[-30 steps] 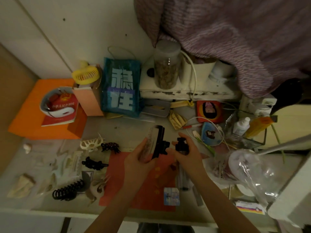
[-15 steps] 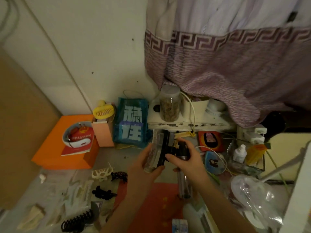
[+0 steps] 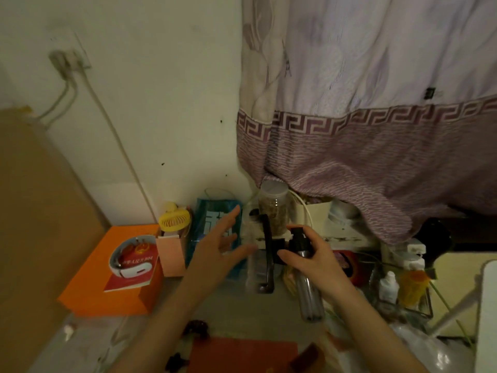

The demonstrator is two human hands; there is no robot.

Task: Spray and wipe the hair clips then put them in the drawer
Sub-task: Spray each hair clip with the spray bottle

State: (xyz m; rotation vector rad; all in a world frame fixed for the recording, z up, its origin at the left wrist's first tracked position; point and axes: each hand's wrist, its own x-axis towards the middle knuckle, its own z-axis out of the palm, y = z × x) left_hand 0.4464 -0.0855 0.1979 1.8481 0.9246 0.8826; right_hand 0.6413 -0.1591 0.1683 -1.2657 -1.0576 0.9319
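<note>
Left hand [image 3: 220,243]: fingers spread open, centre of frame, beside the hair clip.
Right hand [image 3: 312,254]: grips the spray bottle [image 3: 306,286].
Hair clip [image 3: 265,254]: black and clear, centre of frame between both hands.

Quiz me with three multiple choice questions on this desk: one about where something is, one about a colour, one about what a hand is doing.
1. The yellow fan stands:
A) just left of the blue bag
B) right of the jar
C) on the red mat

2. The big flat box at left is:
A) green
B) orange
C) white

3. The right hand:
A) hangs empty
B) grips the spray bottle
C) holds the fan

Answers: 1 A, the fan sits beside the bag's left edge. 2 B, its top and sides are orange. 3 B, fingers curl round the bottle.
</note>
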